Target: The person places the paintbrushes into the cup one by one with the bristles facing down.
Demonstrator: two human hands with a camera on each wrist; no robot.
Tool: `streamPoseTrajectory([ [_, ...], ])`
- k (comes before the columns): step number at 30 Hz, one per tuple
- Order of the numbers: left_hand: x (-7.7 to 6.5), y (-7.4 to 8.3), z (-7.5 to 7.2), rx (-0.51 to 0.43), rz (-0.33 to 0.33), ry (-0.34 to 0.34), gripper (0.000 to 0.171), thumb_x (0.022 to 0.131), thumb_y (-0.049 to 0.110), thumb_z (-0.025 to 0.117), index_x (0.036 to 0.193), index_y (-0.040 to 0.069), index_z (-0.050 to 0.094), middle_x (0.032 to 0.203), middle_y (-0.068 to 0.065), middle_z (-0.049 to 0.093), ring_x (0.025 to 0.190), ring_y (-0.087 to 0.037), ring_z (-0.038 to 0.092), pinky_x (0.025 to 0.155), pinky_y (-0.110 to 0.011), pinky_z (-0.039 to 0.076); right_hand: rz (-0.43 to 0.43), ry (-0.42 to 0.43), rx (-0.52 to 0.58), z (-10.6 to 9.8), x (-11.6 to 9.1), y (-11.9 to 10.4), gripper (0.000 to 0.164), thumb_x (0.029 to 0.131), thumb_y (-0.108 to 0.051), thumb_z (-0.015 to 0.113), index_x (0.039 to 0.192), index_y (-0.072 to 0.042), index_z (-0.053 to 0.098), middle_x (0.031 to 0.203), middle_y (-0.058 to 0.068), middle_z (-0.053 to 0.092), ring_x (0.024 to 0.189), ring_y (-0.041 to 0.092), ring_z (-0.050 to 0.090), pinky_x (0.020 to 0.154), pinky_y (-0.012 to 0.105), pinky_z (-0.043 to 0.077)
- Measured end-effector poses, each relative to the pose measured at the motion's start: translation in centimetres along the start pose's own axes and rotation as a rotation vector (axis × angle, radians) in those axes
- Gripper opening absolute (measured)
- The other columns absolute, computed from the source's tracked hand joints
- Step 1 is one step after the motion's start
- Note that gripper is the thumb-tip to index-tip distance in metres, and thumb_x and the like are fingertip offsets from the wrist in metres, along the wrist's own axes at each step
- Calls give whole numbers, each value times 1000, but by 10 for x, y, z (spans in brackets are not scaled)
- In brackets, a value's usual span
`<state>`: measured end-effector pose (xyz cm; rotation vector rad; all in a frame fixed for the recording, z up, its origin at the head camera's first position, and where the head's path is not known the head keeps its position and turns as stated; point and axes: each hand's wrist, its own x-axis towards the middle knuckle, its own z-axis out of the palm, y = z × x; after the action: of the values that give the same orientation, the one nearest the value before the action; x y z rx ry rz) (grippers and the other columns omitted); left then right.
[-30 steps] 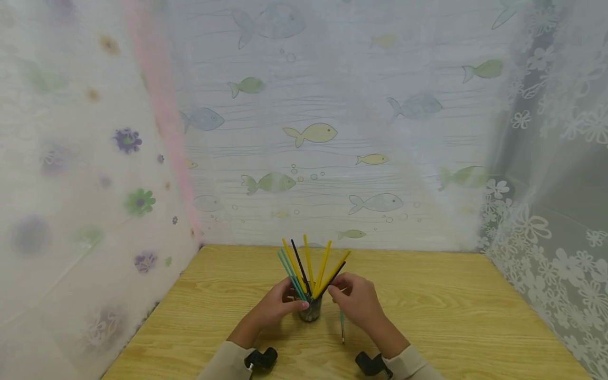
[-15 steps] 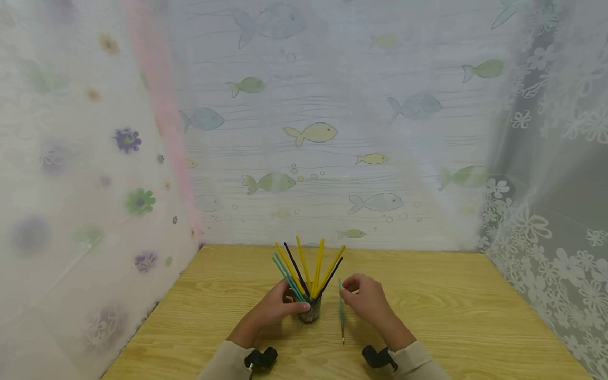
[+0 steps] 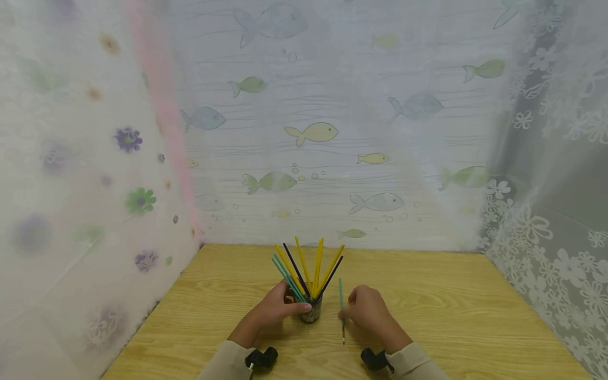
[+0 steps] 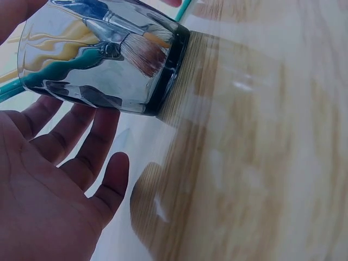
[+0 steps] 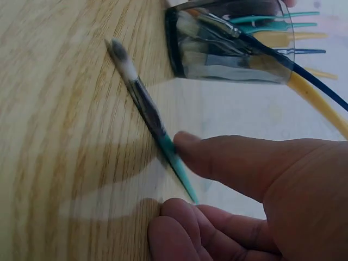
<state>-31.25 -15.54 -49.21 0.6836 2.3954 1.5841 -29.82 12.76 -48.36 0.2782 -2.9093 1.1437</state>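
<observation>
A dark transparent cup [image 3: 311, 312] stands upright on the table, full of paintbrushes [image 3: 306, 272] with yellow, black and green handles fanning out, bristles down. My left hand [image 3: 275, 309] grips it from the left, thumb across the near side, fingers against the glass in the left wrist view. To the right of the cup a single green-handled paintbrush [image 5: 144, 106] lies on the wood, bristles toward me. Beside it is my right hand [image 3: 372, 311]. In the right wrist view its thumb tip touches the green handle, and the other fingers lie loosely bent, apart from the thumb.
The wooden table [image 3: 442, 316] reaches back to a white curtain [image 3: 323, 174] with printed fish. Flowered sheets hang at the left and right. A black wrist mount [image 3: 262, 359] sits at each beige sleeve.
My right hand has moved away from the brushes in the cup and come down beside the loose paintbrush. The cup and its brushes have shifted or tilted slightly left, left hand still on it.
</observation>
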Motion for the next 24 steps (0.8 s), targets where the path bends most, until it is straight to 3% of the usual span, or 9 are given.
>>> streamPoseTrajectory([
  [4, -1, 0, 0, 14, -12, 4, 51, 97, 34, 75, 135, 11, 50, 127, -10, 59, 108, -22, 62, 89, -38, 54, -12, 5, -16, -1, 0, 3, 24, 77, -12, 87, 72, -8, 64, 70, -2, 56, 59, 11, 45, 52, 29, 43],
  [8, -1, 0, 0, 21, -27, 4, 51, 97, 36, 75, 134, 11, 50, 126, -10, 58, 107, -23, 62, 87, -37, 54, -34, 5, -12, -6, -1, 5, 49, 75, -5, 82, 53, -20, 41, 53, -9, 22, 51, 11, 15, 49, 26, 17],
  [10, -1, -1, 0, 20, -30, 3, 52, 97, 36, 75, 134, 11, 49, 126, -10, 58, 107, -24, 63, 87, -38, 54, -35, 9, -15, -8, -2, 7, 50, 74, -4, 82, 54, -21, 39, 53, -11, 21, 51, 10, 15, 49, 25, 16],
  [11, -1, -1, 0, 19, -30, 3, 52, 97, 36, 75, 134, 11, 49, 126, -10, 58, 107, -24, 63, 87, -37, 54, -32, 8, -16, -10, -2, 8, 50, 74, -5, 83, 55, -21, 39, 53, -10, 24, 52, 10, 15, 50, 26, 16],
  [13, -2, 0, 0, 20, -34, 3, 52, 97, 37, 75, 134, 11, 50, 126, -10, 58, 107, -23, 63, 87, -38, 54, -27, 16, -29, -12, -2, 10, 35, 75, -8, 85, 60, -14, 54, 59, -9, 44, 53, 10, 34, 47, 27, 31],
  [15, -2, 0, 0, 22, -35, 3, 52, 97, 36, 75, 134, 10, 50, 126, -10, 58, 106, -23, 63, 87, -38, 54, -25, 21, -28, -13, -2, 10, 20, 77, -11, 87, 74, -6, 68, 72, -3, 60, 62, 13, 50, 54, 32, 46],
  [17, -2, 0, 0, 22, -37, 1, 52, 97, 37, 75, 134, 10, 50, 125, -10, 58, 106, -23, 63, 87, -38, 54, -34, 30, -25, -13, -1, 9, 23, 78, -12, 88, 93, 1, 75, 86, 3, 69, 74, 17, 62, 66, 38, 56],
  [18, -2, -1, 0, 22, -34, 0, 53, 97, 37, 75, 134, 10, 50, 125, -10, 58, 106, -23, 63, 86, -38, 54, -48, 39, -27, -12, -1, 8, 30, 79, -11, 88, 103, 3, 76, 90, 5, 71, 81, 19, 66, 73, 42, 59],
  [24, 0, -3, 0, 27, -12, -8, 53, 96, 38, 75, 134, 11, 49, 126, -9, 58, 107, -23, 62, 88, -37, 55, -55, 34, -31, -13, -2, 6, 19, 80, -1, 83, 97, 1, 76, 88, 5, 70, 77, 18, 65, 68, 39, 59],
])
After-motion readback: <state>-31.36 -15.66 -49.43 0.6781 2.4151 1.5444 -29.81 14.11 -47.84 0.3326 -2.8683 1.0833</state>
